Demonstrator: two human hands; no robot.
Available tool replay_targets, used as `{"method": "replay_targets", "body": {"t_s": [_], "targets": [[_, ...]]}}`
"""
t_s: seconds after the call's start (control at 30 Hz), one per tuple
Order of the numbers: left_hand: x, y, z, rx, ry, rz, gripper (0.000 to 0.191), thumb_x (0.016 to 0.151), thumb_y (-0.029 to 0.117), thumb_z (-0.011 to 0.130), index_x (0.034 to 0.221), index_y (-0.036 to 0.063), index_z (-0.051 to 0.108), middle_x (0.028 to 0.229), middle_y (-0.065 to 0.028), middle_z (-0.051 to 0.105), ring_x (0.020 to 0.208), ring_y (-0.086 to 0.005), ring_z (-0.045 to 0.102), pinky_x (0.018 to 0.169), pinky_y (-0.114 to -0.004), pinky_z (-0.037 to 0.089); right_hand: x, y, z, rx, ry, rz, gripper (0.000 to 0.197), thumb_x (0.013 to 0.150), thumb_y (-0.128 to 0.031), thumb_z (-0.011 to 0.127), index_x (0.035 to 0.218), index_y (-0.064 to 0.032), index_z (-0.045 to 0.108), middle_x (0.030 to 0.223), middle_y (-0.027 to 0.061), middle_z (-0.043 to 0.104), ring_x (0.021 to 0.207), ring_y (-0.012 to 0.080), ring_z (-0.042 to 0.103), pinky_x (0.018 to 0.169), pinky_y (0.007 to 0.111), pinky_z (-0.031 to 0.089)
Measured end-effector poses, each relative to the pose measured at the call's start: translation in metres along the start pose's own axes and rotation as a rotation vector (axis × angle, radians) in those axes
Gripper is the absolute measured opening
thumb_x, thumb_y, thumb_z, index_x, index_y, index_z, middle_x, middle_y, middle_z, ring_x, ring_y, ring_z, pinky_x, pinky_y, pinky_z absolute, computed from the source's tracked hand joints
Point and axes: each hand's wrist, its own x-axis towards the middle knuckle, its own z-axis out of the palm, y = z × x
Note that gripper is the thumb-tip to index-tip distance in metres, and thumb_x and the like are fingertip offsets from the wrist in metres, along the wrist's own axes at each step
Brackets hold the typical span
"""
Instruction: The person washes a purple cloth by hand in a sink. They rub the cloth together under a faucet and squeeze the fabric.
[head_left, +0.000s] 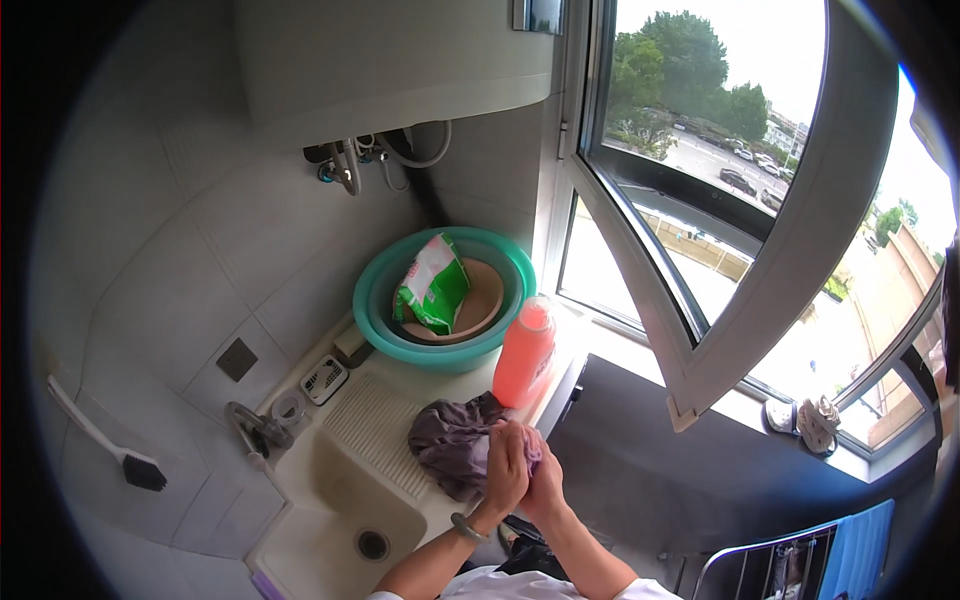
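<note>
Both my hands are pressed together at the counter's right edge, gripping a bunched part of a wet-looking purple-grey cloth (455, 444). My left hand (508, 466), with a bracelet (469, 528) on its wrist, is closed on the fabric. Against it, my right hand (545, 480) also closes around the cloth, a pinkish bit of which shows between the fingers. The rest of the cloth lies heaped on the ribbed washboard (375, 424) of the laundry sink. Just beyond the cloth stands a bottle of pink-red liquid (523, 356).
A cream basin (322, 551) with a drain and a faucet (262, 427) is at the left. Nested green tubs (375, 337) hold a green-and-white packet (439, 289). An open window sash (720, 367) juts in at right. A brush (142, 469) hangs on the tiled wall; a drying rack (765, 551) stands lower right.
</note>
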Motion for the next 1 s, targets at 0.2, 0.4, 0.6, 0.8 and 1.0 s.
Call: {"method": "replay_targets", "body": {"t_s": [0.2,0.4,0.6,0.8,1.0], "targets": [[0.016,0.056,0.031,0.001,-0.186,0.154,0.026,0.100,0.014,0.034,0.081,0.0021,0.048,0.075,-0.0109,0.051,0.074,-0.0228,0.052,0.070,-0.033,0.042,-0.001,-0.031,-0.023,0.118,-0.051,-0.211,0.041,0.099,-0.029,0.037,0.126,0.0013,0.045,0.126,0.0147,0.052,0.117,0.0253,0.050,0.102,0.036,0.039],[0.048,0.074,0.114,0.090,-0.334,0.325,0.022,0.095,0.017,0.047,0.084,-0.0006,0.055,0.080,-0.0159,0.056,0.074,-0.0298,0.055,0.068,-0.034,0.044,-0.017,-0.101,-0.027,0.089,0.101,-0.725,0.039,0.098,-0.030,0.040,0.116,0.0020,0.054,0.111,0.0119,0.061,0.097,0.0202,0.059,0.088,0.031,0.047],[0.045,0.089,0.141,-0.157,-0.531,-0.004,0.019,0.091,0.014,0.055,0.091,-0.0045,0.058,0.080,-0.0145,0.060,0.072,-0.0171,0.060,0.064,-0.029,0.047,-0.039,-0.140,-0.022,-0.202,0.109,-0.953,0.033,0.098,-0.024,0.044,0.113,0.0032,0.056,0.090,0.0027,0.059,0.078,0.0073,0.056,0.070,0.022,0.048],[0.044,0.090,0.135,-0.148,-0.463,0.089,0.012,0.087,0.007,0.057,0.093,-0.0017,0.063,0.089,-0.0150,0.062,0.080,-0.0245,0.061,0.069,-0.033,0.048,-0.044,-0.134,-0.005,-0.180,0.143,-0.975,0.029,0.098,-0.024,0.047,0.107,0.0018,0.059,0.083,-0.0006,0.058,0.073,0.0056,0.054,0.067,0.019,0.046],[0.041,0.091,0.111,-0.242,-0.375,0.147,0.023,0.091,0.020,0.059,0.084,-0.0023,0.061,0.077,-0.0086,0.055,0.073,-0.0137,0.053,0.064,-0.026,0.042,-0.032,-0.113,-0.003,-0.179,0.114,-0.930,0.023,0.098,-0.024,0.048,0.093,-0.0038,0.059,0.078,-0.0032,0.056,0.068,0.0027,0.051,0.062,0.018,0.043]]}}
